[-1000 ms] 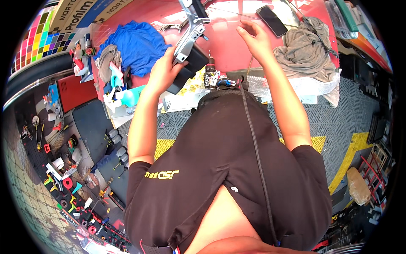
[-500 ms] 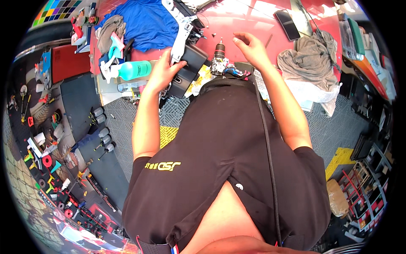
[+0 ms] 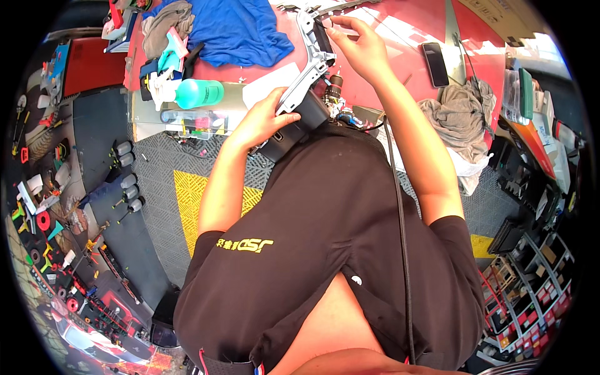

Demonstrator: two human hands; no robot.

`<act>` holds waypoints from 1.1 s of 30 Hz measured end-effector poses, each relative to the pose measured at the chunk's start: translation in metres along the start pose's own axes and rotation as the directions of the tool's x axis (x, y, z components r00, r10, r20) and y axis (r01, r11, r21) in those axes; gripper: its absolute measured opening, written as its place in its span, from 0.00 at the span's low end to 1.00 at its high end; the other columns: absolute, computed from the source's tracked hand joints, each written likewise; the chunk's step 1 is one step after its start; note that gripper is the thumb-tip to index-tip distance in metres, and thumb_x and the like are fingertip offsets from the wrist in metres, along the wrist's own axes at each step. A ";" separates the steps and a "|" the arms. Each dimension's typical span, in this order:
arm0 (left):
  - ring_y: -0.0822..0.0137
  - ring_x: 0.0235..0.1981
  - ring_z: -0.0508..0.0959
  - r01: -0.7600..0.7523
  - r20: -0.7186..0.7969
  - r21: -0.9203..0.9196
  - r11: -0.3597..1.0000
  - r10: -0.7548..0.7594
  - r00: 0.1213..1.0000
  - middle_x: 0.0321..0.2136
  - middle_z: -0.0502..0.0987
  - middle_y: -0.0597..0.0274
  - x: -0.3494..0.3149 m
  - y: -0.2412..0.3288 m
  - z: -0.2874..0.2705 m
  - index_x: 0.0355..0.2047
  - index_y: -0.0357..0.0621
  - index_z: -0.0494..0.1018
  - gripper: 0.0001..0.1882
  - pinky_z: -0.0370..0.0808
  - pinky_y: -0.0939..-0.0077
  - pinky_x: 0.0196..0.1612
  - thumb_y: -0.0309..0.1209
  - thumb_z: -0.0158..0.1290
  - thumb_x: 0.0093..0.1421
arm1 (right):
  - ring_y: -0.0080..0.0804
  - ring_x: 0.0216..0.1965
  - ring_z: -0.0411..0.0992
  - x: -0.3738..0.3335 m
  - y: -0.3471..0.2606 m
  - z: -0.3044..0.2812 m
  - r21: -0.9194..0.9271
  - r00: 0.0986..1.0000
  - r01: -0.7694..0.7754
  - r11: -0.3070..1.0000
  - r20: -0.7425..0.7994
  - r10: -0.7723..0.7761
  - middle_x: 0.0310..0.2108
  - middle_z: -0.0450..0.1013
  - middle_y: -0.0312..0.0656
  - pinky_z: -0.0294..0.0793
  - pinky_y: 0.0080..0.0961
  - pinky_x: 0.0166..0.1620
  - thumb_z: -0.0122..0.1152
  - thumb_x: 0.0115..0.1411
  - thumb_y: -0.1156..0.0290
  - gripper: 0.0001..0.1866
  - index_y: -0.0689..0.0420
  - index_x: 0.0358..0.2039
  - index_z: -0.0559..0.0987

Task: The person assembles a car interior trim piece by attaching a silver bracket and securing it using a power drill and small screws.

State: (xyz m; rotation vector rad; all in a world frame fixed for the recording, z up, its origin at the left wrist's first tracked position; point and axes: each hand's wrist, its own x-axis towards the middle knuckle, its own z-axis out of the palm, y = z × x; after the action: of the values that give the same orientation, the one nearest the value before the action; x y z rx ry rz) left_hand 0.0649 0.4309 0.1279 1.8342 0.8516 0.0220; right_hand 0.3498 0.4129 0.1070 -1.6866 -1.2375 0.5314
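Observation:
My left hand (image 3: 262, 124) grips a car trim part, its thumb pressed over the pale grey frame (image 3: 300, 85) and its fingers partly hidden underneath. The part's black plastic housing (image 3: 310, 114) rests against the front of my shirt, while the grey frame slants away across the red surface. At the far end of that frame, my right hand (image 3: 357, 47) is in a pinch, thumb and forefinger close to the part; anything between the fingertips is too small to make out. Just right of the housing lies a cordless drill (image 3: 335, 87), partly covered.
A green spray bottle (image 3: 199, 94), a blue cloth (image 3: 240, 31) and a grey rag (image 3: 167, 28) lie to the left. On the right are a black phone (image 3: 435, 65) and a crumpled grey cloth (image 3: 459, 119). A black cable (image 3: 400, 231) hangs down over my shirt.
The trim part has swung to the right across the drill, with my left hand still on it. My right hand has moved up and left to the frame's far end.

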 end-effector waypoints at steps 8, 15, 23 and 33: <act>0.52 0.54 0.78 0.012 0.028 0.041 0.999 -0.013 1.000 0.53 0.77 0.43 0.001 -0.003 -0.003 0.64 0.37 0.63 0.36 0.72 0.62 0.58 0.39 0.63 0.62 | 0.20 0.43 0.77 0.009 -0.027 0.019 0.154 0.994 -0.110 0.982 0.023 0.107 0.40 0.81 0.36 0.76 0.22 0.48 0.70 0.62 0.62 0.21 0.59 0.52 0.80; 0.54 0.61 0.74 -0.038 0.071 0.019 0.999 0.037 0.997 0.59 0.73 0.46 0.003 -0.001 -0.007 0.67 0.37 0.60 0.39 0.68 0.64 0.62 0.38 0.64 0.61 | 0.21 0.40 0.79 0.016 -0.009 0.021 0.254 0.973 -0.229 0.940 0.102 0.209 0.39 0.81 0.38 0.79 0.23 0.43 0.73 0.58 0.56 0.27 0.60 0.52 0.80; 0.53 0.64 0.71 -0.058 0.052 -0.009 0.998 0.058 0.997 0.63 0.70 0.45 0.007 0.003 -0.012 0.69 0.38 0.59 0.44 0.67 0.62 0.65 0.41 0.66 0.59 | 0.21 0.37 0.79 0.012 -0.025 0.019 0.196 0.973 -0.228 0.954 0.070 0.218 0.35 0.81 0.37 0.80 0.22 0.39 0.72 0.59 0.56 0.25 0.61 0.50 0.81; 0.64 0.54 0.77 -0.401 -0.398 -0.427 0.810 0.229 0.888 0.56 0.75 0.51 0.115 0.013 -0.011 0.66 0.33 0.63 0.34 0.76 0.69 0.54 0.39 0.60 0.66 | 0.23 0.39 0.80 0.009 -0.029 0.025 0.204 0.961 -0.276 0.939 0.031 0.275 0.36 0.81 0.39 0.80 0.23 0.39 0.72 0.60 0.57 0.23 0.61 0.48 0.80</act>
State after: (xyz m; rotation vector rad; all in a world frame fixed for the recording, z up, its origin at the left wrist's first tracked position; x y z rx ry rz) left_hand 0.1530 0.5011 0.1013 1.4664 0.6651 0.7259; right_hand 0.3199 0.4330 0.1226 -1.6892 -0.9150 0.8027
